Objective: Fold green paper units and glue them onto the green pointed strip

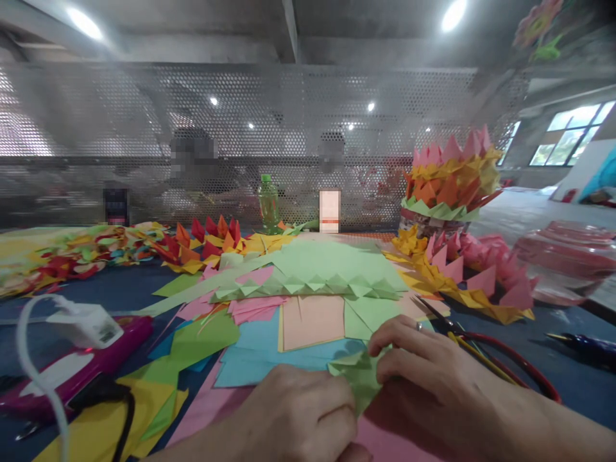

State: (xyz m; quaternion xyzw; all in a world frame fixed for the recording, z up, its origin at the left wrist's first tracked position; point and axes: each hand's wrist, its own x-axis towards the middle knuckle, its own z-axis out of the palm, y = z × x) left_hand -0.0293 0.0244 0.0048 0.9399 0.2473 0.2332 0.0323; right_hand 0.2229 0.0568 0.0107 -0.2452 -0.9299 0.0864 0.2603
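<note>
A small piece of light green paper (359, 375) lies between my hands at the front of the table, over pink and blue sheets. My left hand (308, 410) is closed at its lower left edge, with the fingertips mostly hidden. From the right, my right hand (423, 362) curls its fingers over the same piece and pinches it; a ring shows on one finger. Just beyond lies a row of folded green paper points (308, 287) on larger green sheets (332, 256). Blue paper (269, 359) and a peach sheet (312, 324) spread in front of that row.
Scissors (500, 359) with red handles lie right of my right hand, near a pen (582, 350). Folded pink and yellow strips (481, 276) and a tiered paper stack (447, 179) stand at right. A purple power strip (72, 372) sits left; a green bottle (268, 205) stands behind.
</note>
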